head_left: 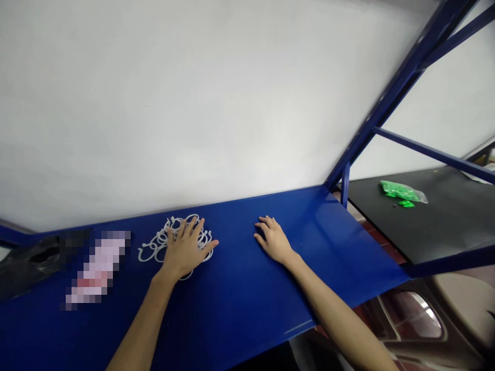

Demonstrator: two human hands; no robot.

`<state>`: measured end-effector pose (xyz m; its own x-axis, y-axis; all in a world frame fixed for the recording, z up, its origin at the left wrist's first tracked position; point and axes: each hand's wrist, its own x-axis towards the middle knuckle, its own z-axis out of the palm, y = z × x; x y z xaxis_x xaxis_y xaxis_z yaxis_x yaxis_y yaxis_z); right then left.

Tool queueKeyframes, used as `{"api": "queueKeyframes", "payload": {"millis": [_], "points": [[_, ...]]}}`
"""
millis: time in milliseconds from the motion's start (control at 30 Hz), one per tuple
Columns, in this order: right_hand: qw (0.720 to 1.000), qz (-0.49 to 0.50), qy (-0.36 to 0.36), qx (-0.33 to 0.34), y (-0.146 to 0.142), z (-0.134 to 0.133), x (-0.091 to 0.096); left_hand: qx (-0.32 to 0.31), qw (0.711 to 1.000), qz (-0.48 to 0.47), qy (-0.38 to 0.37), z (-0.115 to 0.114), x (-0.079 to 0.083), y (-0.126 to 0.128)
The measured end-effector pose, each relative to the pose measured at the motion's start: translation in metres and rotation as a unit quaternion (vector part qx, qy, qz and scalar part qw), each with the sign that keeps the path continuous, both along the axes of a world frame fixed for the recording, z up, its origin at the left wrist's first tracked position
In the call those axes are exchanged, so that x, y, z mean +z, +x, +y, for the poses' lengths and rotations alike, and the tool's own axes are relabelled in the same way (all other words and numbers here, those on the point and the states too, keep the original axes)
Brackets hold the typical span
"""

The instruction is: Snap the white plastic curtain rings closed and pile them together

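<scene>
A loose heap of white plastic rings (147, 253), each with a small knobbed end, lies on the blue metal shelf (240, 288). Spread over the heap is my left hand (184, 248), palm down with its fingers apart, covering the middle of the pile. My right hand (274, 239) rests on the bare blue surface to the right of the rings, fingers stretched out and nothing in them. A gap of shelf separates it from the heap.
Left of the rings lie a blurred pinkish packet (102, 268) and a black plastic bag (31, 263). A blue frame post (381, 103) rises at the right. Beyond it, a black table (444, 221) bears a clear bag of green pieces (402, 190). A brown chair (417, 319) stands below.
</scene>
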<state>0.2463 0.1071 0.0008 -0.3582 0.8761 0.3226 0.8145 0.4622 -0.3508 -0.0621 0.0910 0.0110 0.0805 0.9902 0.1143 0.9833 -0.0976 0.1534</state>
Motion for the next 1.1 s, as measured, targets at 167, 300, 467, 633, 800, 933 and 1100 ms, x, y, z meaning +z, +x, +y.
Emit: {"api": "queueKeyframes", "payload": {"millis": [167,300,467,633,800,933,1100], "points": [[1.000,-0.003,-0.003,0.000,0.001,0.000,-0.002,0.011,1.000,-0.024,0.005,-0.001,-0.001,-0.001],[1.000,-0.003,-0.004,0.006,0.002,0.000,-0.002,0.006,0.999,-0.034,0.035,-0.006,-0.004,-0.003],[1.000,-0.011,-0.008,0.011,0.003,0.000,-0.002,-0.010,0.997,-0.037,0.073,-0.013,0.003,-0.006],[1.000,-0.007,-0.008,0.014,0.004,0.000,-0.002,-0.008,0.985,-0.071,0.157,-0.013,0.012,-0.011],[1.000,-0.009,-0.009,0.015,0.004,0.000,-0.002,0.005,0.977,-0.094,0.194,-0.010,0.012,-0.019],[1.000,-0.011,-0.009,0.016,0.004,-0.001,-0.002,-0.016,0.980,-0.078,0.181,-0.010,0.010,-0.021],[1.000,-0.015,-0.015,0.015,0.004,-0.002,0.001,-0.026,0.979,-0.083,0.185,-0.010,0.010,-0.021]]}}
